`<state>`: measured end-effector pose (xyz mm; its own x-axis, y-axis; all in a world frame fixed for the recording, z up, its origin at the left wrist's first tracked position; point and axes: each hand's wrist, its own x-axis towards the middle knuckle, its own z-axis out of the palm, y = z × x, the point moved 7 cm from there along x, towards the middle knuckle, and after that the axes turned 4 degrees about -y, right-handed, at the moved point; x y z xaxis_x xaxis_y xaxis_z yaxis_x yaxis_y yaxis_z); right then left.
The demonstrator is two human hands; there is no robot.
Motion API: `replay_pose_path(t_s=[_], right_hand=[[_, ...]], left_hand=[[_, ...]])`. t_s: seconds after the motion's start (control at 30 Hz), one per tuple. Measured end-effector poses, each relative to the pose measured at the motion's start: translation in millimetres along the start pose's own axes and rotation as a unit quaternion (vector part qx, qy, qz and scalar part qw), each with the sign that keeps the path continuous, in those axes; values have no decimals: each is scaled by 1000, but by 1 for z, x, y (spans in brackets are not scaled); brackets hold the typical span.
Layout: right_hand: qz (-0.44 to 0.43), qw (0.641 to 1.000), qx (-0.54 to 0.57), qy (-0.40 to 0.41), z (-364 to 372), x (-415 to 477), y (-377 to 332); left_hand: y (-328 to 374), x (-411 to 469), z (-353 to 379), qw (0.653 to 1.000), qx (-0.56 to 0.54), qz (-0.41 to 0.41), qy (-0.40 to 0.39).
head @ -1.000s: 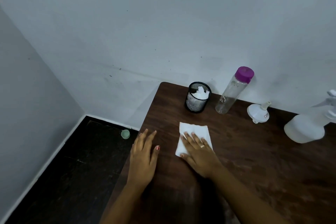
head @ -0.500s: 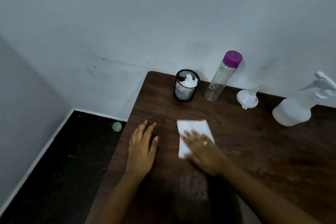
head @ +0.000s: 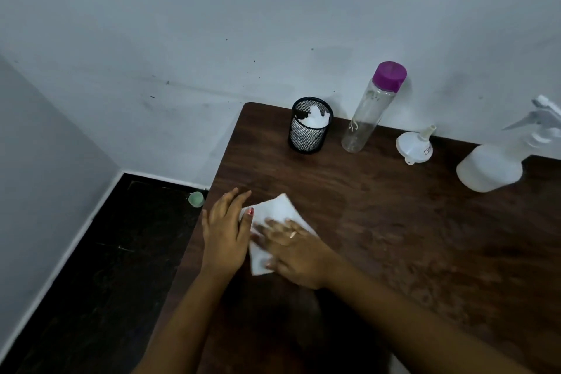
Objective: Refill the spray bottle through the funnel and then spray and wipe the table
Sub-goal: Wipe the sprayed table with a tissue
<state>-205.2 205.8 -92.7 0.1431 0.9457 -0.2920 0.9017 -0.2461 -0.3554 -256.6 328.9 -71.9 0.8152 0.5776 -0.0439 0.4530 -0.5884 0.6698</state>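
Tabletop: a dark brown wood-grain tabletop [head: 394, 222] has its far edge against a pale grey wall [head: 212, 39] and its left edge above a black floor [head: 121, 252].
Wiping cloth: a white folded paper towel [head: 274, 209] lies flat near the tabletop's left edge, partly under the right hand and just beside the left.
Right hand: the right hand [head: 299, 255] lies palm down on the near half of the paper towel. Its fingers [head: 274, 226] are straight, slightly spread and pressing on the towel. One finger wears a ring, and the fingertips are blurred.
Left hand: the left hand [head: 223, 231] rests palm down on the tabletop. Its fingers [head: 232, 200] are straight and close together, pointing toward the wall. The red-nailed thumb touches the towel's left edge.
Spray bottle: a translucent white plastic spray bottle [head: 491, 167] stands at the far right near the wall, well apart from both hands. Its trigger head is on and is partly cut off by the frame edge.
Funnel: a small white plastic funnel [head: 414, 146] rests wide mouth down with its spout up, between the spray bottle and the clear bottle.
Clear bottle: a tall clear bottle with a purple cap [head: 364, 118] stands by the wall, just right of the mesh cup.
Cup: a black wire-mesh cup [head: 308, 133] near the far left corner holds white crumpled paper.
Floor: a small pale green round object [head: 196, 199] sits on the floor beside the tabletop's left edge.
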Motion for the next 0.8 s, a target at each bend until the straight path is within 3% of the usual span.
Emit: replay_pose_path(t_s=[0.2, 0.27, 0.43, 0.5, 0.6, 0.67, 0.73, 0.8], right_hand=[[254, 965, 39, 56, -18, -42, 81], [244, 966, 61, 58, -16, -45, 72], [86, 995, 49, 28, -6, -83, 60], [129, 987, 77, 63, -10, -105, 90], [285, 944, 105, 128, -16, -126, 139], [336, 922, 121, 148, -12, -121, 132], [295, 933, 147, 142, 0, -106, 98], [167, 968, 159, 96, 19, -98, 51]], left_hand=[[22, 0, 20, 1000, -6, 14, -21], [33, 0, 29, 999, -7, 37, -37], [56, 2, 45, 996, -4, 71, -59], [67, 0, 50, 995, -7, 81, -58], [82, -5, 60, 994, -11, 90, -67], [92, -8, 68, 993, -14, 94, -73], [101, -12, 74, 992, -13, 101, -77], [107, -15, 79, 991, -10, 107, -78]])
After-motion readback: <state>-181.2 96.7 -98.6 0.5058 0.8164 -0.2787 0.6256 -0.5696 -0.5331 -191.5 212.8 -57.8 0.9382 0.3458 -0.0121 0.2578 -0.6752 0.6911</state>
